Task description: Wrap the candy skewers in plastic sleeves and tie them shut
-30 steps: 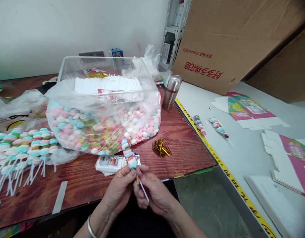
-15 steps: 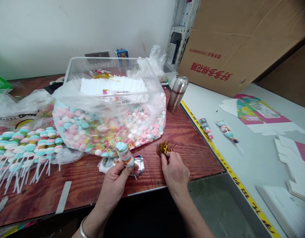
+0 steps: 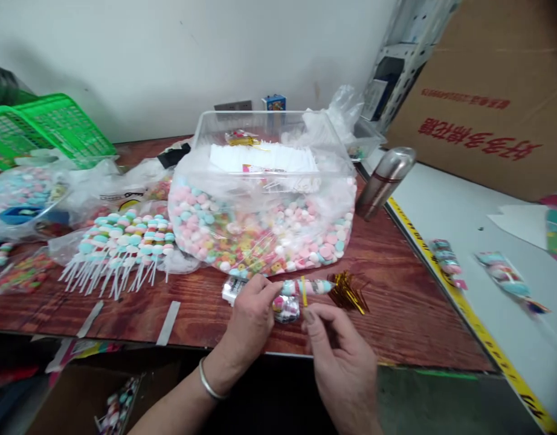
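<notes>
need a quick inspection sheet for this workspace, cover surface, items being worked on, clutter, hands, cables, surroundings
Surface: reddish wood-look table, two pale strips near its front edge.
Items being worked on: marshmallow stick, held sideways; gold tie crosses in view, contact unclear; pile of gold ties nearby.
Clutter: bulging bag of loose sweets, skewered marshmallows, metal flask.
Hands: left hand grips the stick's end; right hand pinches the gold tie.
Cables: nothing seen.
Surroundings: green basket far left, cardboard box at right, wall socket strip behind.
</notes>
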A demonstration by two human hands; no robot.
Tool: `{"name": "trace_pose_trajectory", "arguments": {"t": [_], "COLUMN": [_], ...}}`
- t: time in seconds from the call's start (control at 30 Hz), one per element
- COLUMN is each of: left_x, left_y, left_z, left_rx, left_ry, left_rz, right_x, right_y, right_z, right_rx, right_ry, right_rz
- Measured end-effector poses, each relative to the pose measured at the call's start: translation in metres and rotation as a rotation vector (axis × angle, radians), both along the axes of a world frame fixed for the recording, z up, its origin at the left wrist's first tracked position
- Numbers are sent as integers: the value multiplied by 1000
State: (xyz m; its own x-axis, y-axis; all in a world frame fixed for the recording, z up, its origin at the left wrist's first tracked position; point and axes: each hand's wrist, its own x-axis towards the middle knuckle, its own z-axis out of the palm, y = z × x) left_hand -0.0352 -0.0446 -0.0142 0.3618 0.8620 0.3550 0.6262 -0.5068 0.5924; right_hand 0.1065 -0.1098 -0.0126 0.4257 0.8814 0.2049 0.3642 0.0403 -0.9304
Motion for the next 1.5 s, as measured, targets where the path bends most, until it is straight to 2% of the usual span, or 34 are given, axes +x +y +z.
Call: {"name": "trace_pose_trajectory", "arguments": {"t": [0.1, 0.2, 0.37, 0.5, 0.57, 0.63, 0.7, 0.77, 0.83, 0.9, 1.0, 1.07, 1.1, 1.23, 1.3, 1.37, 1.5], "left_x": [1, -2, -7, -9, -8, -5, 0, 7, 14, 19, 20, 16, 13, 0, -3, -2, 4], "left_y": [-4, -8, -9, -10, -10, -9, -6, -4, -2, -2, -4, -5, -5, -6, -6, -7, -10], "left_z": [-3, -8, -17, -15, -10, -4, -1, -1, -3, -7, -10, -11, -12, -13, -13, -11, -6], "left_rx": [115, 226, 330, 286, 187, 4, -278, -586, -825, -966, -1052, -1016, -944, -343, -155, -139, -255], "left_ry": [70, 64, 10, -8, -87, -238, -460, -751, -1045, -1245, -1333, -1239, -1130, -502, -325, -293, -367], "left_rz": [32, 49, 51, -26, -33, 37, 139, 188, 155, 89, 14, -12, -19, -7, 22, 70, 125], "right_x": [-25, -33, -32, -33, -33, -33, -32, -31, -30, -29, -25, -21, -20, -19, -22, -25, -26], "right_y": [9, 20, 23, 23, 23, 24, 25, 27, 29, 32, 33, 33, 32, 29, 28, 27, 25], "right_z": [-1, -7, -8, -7, -8, -10, -12, -13, -14, -14, -14, -15, -16, -19, -19, -20, -21], "right_rx": [-131, -181, -190, -197, -192, -169, -126, -69, -12, 30, 6, -19, -14, 112, 172, 210, 284], "right_ry": [298, 441, 489, 470, 412, 312, 189, 71, -31, -85, -85, -109, -151, -457, -572, -662, -842], "right_rz": [161, 153, 119, 108, 117, 122, 111, 86, 59, 19, 36, 94, 113, 126, 151, 145, 59]}}
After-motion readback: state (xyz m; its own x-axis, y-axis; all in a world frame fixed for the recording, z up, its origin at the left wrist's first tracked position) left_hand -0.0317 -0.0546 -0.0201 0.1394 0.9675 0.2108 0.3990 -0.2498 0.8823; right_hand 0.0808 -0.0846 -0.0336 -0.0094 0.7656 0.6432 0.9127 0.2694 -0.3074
